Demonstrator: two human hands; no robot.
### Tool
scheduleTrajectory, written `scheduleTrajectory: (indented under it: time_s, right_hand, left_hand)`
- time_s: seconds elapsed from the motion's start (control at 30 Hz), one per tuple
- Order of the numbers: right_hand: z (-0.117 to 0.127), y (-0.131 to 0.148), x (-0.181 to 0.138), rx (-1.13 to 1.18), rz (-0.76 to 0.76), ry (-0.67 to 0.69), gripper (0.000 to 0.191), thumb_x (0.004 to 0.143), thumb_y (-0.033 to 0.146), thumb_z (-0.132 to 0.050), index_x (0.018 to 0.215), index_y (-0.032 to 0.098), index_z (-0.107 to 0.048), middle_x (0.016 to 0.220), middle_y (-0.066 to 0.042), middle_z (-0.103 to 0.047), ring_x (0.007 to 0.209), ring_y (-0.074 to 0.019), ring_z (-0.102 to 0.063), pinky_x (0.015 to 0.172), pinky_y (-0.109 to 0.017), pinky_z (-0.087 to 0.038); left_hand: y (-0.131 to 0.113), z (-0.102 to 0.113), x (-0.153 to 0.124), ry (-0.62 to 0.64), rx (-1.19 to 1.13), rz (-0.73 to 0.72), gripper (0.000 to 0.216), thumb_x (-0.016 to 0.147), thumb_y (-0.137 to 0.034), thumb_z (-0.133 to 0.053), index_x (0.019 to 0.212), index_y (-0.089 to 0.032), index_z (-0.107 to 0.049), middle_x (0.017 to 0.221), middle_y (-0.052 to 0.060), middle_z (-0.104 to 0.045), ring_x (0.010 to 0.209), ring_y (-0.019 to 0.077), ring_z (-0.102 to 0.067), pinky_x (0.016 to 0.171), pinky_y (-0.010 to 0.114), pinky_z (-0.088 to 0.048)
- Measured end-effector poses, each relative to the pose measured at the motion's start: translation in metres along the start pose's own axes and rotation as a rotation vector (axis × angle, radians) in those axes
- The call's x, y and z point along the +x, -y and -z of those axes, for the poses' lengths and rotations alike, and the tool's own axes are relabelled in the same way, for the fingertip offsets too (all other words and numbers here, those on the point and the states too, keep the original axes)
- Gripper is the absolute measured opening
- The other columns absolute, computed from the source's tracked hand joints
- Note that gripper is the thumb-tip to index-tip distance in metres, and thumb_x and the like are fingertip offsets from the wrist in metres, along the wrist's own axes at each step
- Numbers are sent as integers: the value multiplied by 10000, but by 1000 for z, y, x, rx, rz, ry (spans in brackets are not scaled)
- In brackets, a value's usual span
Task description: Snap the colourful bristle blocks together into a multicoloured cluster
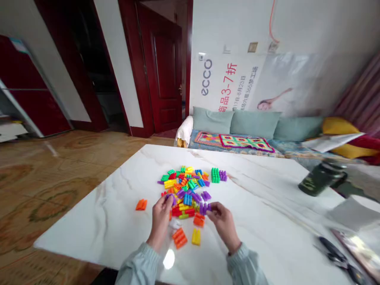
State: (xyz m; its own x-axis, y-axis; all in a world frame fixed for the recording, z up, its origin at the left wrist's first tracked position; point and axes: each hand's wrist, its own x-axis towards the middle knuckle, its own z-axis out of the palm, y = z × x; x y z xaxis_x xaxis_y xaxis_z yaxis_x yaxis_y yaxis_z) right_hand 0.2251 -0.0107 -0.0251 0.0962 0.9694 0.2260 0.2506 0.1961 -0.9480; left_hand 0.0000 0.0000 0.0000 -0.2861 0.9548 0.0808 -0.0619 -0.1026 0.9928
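A heap of small bright plastic blocks [187,186] lies in the middle of the white marble table [118,221]. My left hand [161,219] pinches a purple block [170,197] at the near left side of the heap. My right hand [223,221] pinches another purple block [204,207] at the near right side. Between my wrists lie an orange block [179,238] and a yellow block [196,236]. A single orange block [141,204] sits apart to the left. A green block [215,175] joined to a purple one stands at the heap's far right.
A dark green flask [322,179] lies on the table at the right. Black scissors [337,255] and papers lie near the right front corner. Beyond the table are a sofa [252,130] with cushions, a red door and a patterned floor.
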Motion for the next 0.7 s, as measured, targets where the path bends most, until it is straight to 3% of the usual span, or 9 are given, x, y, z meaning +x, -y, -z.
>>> scheduleTrajectory:
  time_s: [0.13, 0.2, 0.4, 0.7]
  right_hand:
    - [45, -12, 54, -186, -42, -380, 358, 692, 479, -625, 871, 171, -659, 741, -66, -719, 650, -207, -656, 641, -315, -513]
    - [61, -20, 77, -252, -77, -458, 332, 655, 442, -615, 840, 169, -658, 711, -77, -714, 648, -227, -661, 642, -331, -511]
    - [75, -48, 122, -396, -120, -493, 229, 631, 277, -556, 798, 186, -684, 792, -85, -750, 726, -244, -686, 684, -323, -498]
    - [67, -70, 142, -475, -108, -473, 272, 678, 225, -533, 866, 176, -724, 871, -94, -754, 803, -244, -680, 733, -312, -486]
  left_hand:
    - [36, 6, -9, 30, 147, -191, 353, 809, -486, -671, 933, -159, -718, 1008, 97, -688, 974, 226, -661, 868, 326, -546]
    - [45, 7, -11, 34, 234, -292, 293, 829, -452, -655, 900, -178, -732, 1005, 87, -671, 983, 225, -652, 871, 325, -547]
    - [49, 5, -8, 66, 337, -396, 245, 874, -404, -610, 915, -196, -733, 939, 66, -683, 901, 213, -674, 789, 311, -578]
    - [49, 4, -9, 30, 428, -479, 242, 883, -408, -609, 936, -227, -761, 935, 57, -638, 891, 204, -667, 791, 303, -583]
